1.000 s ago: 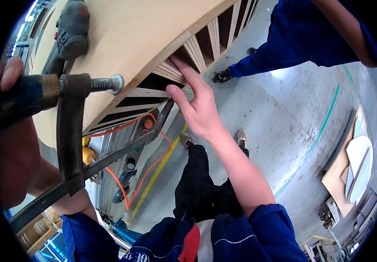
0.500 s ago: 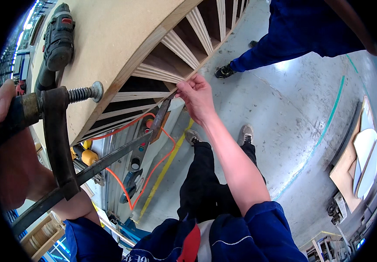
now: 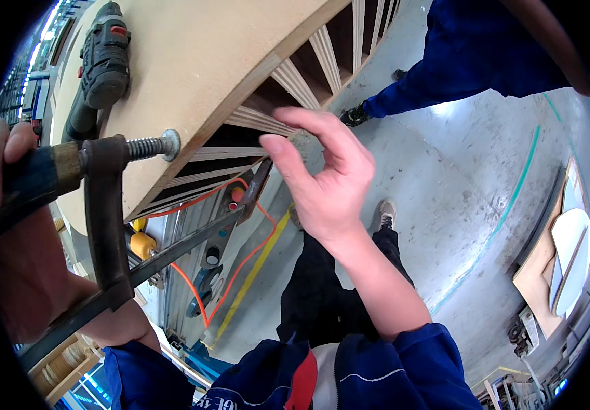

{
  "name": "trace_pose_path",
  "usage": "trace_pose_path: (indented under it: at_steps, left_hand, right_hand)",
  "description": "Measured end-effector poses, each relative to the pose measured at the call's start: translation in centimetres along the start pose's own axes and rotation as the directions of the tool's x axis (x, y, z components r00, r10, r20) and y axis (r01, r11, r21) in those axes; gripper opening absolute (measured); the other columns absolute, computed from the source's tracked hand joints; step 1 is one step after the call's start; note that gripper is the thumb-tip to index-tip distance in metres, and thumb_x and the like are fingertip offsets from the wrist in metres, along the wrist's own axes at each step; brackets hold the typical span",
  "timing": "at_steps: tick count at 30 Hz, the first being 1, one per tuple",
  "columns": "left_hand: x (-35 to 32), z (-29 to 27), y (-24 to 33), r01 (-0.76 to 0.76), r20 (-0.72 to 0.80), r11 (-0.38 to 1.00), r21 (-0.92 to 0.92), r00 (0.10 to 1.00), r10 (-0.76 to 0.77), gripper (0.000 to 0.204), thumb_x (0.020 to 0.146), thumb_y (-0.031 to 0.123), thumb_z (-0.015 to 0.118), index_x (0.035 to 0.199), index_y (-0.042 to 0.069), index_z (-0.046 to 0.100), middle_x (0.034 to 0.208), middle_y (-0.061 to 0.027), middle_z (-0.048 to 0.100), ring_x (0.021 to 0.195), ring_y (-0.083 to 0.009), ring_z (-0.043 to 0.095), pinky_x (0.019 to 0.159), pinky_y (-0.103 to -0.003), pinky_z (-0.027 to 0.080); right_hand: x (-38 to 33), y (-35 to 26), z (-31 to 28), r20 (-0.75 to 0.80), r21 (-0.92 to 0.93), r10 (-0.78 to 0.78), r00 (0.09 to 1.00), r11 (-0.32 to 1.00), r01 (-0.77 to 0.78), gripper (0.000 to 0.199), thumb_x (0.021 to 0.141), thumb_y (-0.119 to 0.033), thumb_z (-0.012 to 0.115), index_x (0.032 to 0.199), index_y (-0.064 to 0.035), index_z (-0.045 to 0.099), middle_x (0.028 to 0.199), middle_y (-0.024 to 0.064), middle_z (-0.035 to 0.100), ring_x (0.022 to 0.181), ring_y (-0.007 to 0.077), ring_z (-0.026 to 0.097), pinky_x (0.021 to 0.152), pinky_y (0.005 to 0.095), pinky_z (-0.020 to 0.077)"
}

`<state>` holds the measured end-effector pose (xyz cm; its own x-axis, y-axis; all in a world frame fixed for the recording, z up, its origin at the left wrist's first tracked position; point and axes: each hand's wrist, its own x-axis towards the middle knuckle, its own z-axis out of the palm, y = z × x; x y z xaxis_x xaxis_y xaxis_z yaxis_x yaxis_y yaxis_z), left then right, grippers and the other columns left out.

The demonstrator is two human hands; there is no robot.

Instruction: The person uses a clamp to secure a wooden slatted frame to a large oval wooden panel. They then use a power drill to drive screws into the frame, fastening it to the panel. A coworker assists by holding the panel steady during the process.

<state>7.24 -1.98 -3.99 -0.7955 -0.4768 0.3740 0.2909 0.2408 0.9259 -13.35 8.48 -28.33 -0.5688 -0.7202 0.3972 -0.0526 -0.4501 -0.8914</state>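
Note:
My left hand [image 3: 30, 260] is wrapped round the handle of a steel F-clamp [image 3: 109, 219], at the left. The clamp's screw pad lies over the edge of a curved plywood structure [image 3: 192, 61]; whether it touches I cannot tell. Its bar slants up to the far jaw, near the structure's lower edge. My right hand [image 3: 332, 171] is beside that edge, thumb and fingers apart, with nothing visible between them. Several plywood ribs [image 3: 293, 83] fan out along the structure's open side. On its top panel lies a dark cordless drill [image 3: 105, 65].
Another person's blue-clad leg [image 3: 411, 85] stands at the upper right. An orange hose [image 3: 267, 236] loops below the structure, near machine controls with a red button [image 3: 237, 195]. Cut panels [image 3: 568, 253] lean at the far right. A wooden spool [image 3: 62, 362] is at lower left.
My right hand has drawn back from the structure's lower edge and its fingers have spread. The clamp, my left hand and the structure appear shifted slightly right in view.

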Motion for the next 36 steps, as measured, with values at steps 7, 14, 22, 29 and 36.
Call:
trace_pose_path:
  at_steps: [7, 14, 22, 29, 36]
  left_hand:
    - [3.5, 3.4, -2.5, -0.055, -0.074, 0.995, -0.086, 0.996, 0.049, 0.036, 0.101, 0.046, 0.057, 0.117, 0.015, 0.059, 0.101, -0.0028, 0.058, 0.099, -0.0196, 0.057, 0.103, -0.043, 0.042]
    - [-1.9, 2.5, 1.5, 0.122, -0.372, 0.974, 0.189, 0.927, -0.044, 0.021, 0.094, 0.033, 0.072, 0.085, 0.019, 0.059, 0.083, 0.0030, 0.048, 0.081, -0.0098, 0.049, 0.088, -0.027, 0.037]
    - [3.4, 3.7, -3.1, -0.184, -0.143, 0.974, -0.129, 0.976, 0.166, 0.028, 0.102, 0.043, 0.057, 0.099, 0.015, 0.057, 0.090, -0.0006, 0.054, 0.087, -0.0169, 0.055, 0.089, -0.036, 0.045]
    - [-2.2, 0.6, 1.0, 0.053, -0.378, 0.998, 0.029, 0.925, -0.038, 0.030, 0.097, 0.028, 0.067, 0.075, 0.020, 0.048, 0.077, 0.0033, 0.041, 0.073, -0.0093, 0.041, 0.080, -0.024, 0.035]
    - [4.5, 5.9, -1.0, 0.111, -0.451, 0.993, 0.048, 0.889, -0.078, 0.035, 0.101, 0.029, 0.062, 0.071, 0.020, 0.045, 0.067, 0.0033, 0.038, 0.068, -0.0099, 0.038, 0.072, -0.022, 0.035]
  right_hand:
    - [2.4, -2.4, 2.8, 0.127, 0.232, 0.300, 0.946, 0.918, -0.322, 0.031, 0.085, -0.015, 0.085, 0.107, 0.0051, 0.077, 0.096, 0.0133, 0.079, 0.087, 0.0142, 0.072, 0.084, 0.0292, 0.0564]
    - [2.0, -1.8, 2.2, 0.078, 0.072, 0.241, 0.967, 0.966, -0.247, 0.029, 0.083, -0.012, 0.084, 0.106, 0.0043, 0.078, 0.103, 0.0146, 0.079, 0.093, 0.0187, 0.073, 0.087, 0.0311, 0.0569]
    - [-7.2, -12.2, 6.2, 0.375, 0.219, -0.121, 0.919, 0.975, 0.039, 0.063, 0.083, -0.026, 0.079, 0.139, -0.0081, 0.055, 0.122, 0.0174, 0.060, 0.111, 0.0357, 0.064, 0.096, 0.0489, 0.0533]
    - [-8.9, -8.6, 10.5, 0.313, 0.129, -0.126, 0.941, 0.988, 0.090, 0.060, 0.087, -0.004, 0.064, 0.145, -0.0037, 0.048, 0.110, 0.0159, 0.055, 0.091, 0.0328, 0.065, 0.081, 0.0433, 0.0578]
    - [-7.9, -7.7, 10.7, 0.283, 0.211, -0.232, 0.931, 0.962, 0.176, 0.073, 0.086, -0.003, 0.063, 0.155, -0.0059, 0.039, 0.100, 0.0113, 0.056, 0.081, 0.0261, 0.064, 0.070, 0.0374, 0.0578]
